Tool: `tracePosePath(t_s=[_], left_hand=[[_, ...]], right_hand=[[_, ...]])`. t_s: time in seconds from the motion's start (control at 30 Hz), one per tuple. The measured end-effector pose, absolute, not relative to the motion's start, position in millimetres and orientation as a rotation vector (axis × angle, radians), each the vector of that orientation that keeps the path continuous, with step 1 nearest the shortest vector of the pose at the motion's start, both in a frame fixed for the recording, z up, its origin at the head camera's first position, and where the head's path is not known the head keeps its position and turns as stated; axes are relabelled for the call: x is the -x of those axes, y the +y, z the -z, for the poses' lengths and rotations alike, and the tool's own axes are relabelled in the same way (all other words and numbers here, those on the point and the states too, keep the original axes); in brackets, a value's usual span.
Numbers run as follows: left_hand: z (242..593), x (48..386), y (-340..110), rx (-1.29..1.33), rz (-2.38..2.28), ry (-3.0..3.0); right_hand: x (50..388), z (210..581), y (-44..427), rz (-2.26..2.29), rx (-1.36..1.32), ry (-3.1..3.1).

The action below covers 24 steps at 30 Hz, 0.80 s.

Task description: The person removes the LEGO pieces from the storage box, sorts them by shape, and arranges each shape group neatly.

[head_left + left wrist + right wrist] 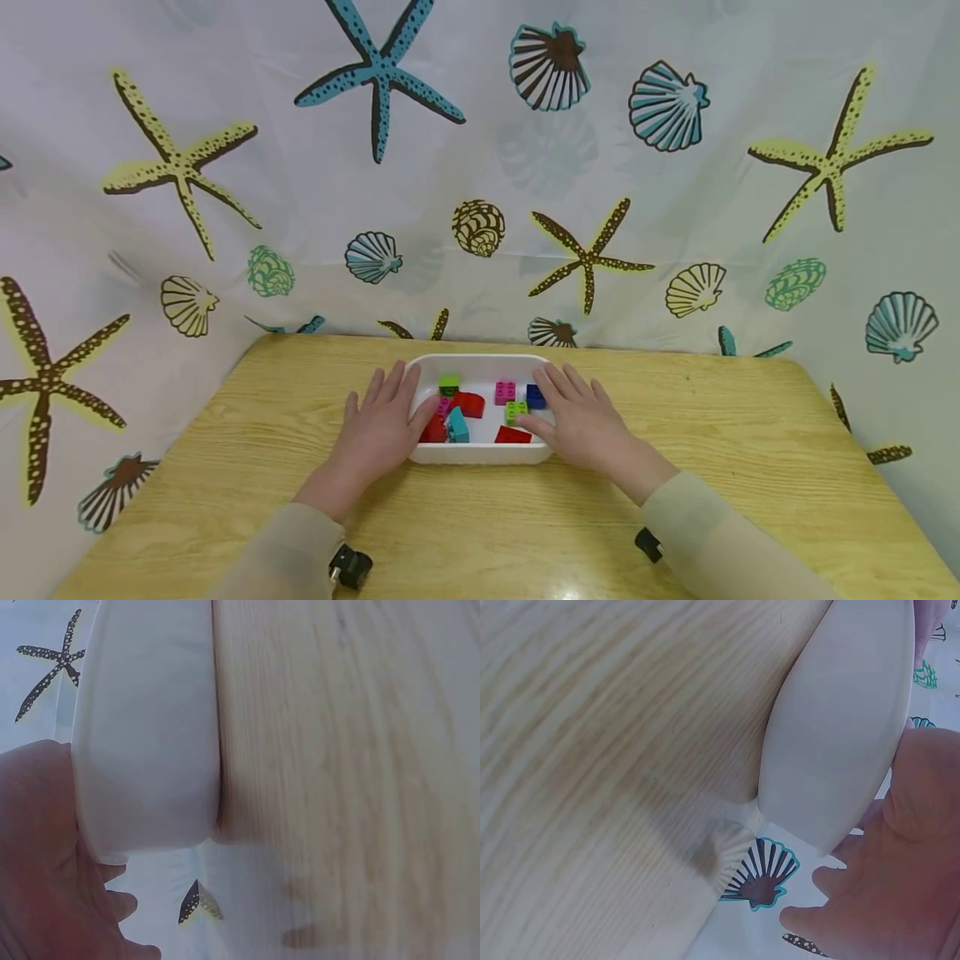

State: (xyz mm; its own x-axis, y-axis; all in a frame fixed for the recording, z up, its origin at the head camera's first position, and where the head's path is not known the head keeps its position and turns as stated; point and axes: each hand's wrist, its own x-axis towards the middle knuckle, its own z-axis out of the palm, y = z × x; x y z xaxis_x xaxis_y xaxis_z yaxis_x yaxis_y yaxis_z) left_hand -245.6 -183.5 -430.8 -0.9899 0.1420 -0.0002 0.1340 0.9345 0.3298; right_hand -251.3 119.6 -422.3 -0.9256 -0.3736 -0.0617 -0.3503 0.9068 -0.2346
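A white tray (pixel 480 454) stands on the table with several toy building blocks in it. My left hand (pixel 382 429) lies at its left end, fingers straight and spread, thumb over the rim. At the right end my right hand (pixel 585 425) rests the same way, its thumb reaching inside. On the tray's left are a green block (pixel 449 384), a curved red block (pixel 468 405) and a teal block (pixel 457 426). Toward the right lie a pink block (pixel 505 392), a lime block (pixel 516 412), a dark blue block (pixel 535 397) and a red block (pixel 513 435). Both wrist views show the tray's outer wall (pixel 150 735).
The wooden table (pixel 480 533) spreads around the tray. Behind it hangs a white curtain (pixel 465 150) printed with starfish and shells. A small black device (pixel 351 568) shows by the left sleeve, another black piece (pixel 648 545) by the right sleeve.
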Motion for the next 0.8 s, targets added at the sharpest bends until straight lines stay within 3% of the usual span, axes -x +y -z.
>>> tracePosePath(t_s=[0.53, 0.8], left_hand=[[439.9, 248.2, -174.1, -0.251, -0.613, 3.052], [440.1, 248.9, -172.7, -0.244, -0.637, 3.038]], right_hand=[[244.5, 421.6, 134.6, 0.338, 0.541, 2.959], [250.4, 418.8, 131.5, 0.399, 0.679, 3.055]])
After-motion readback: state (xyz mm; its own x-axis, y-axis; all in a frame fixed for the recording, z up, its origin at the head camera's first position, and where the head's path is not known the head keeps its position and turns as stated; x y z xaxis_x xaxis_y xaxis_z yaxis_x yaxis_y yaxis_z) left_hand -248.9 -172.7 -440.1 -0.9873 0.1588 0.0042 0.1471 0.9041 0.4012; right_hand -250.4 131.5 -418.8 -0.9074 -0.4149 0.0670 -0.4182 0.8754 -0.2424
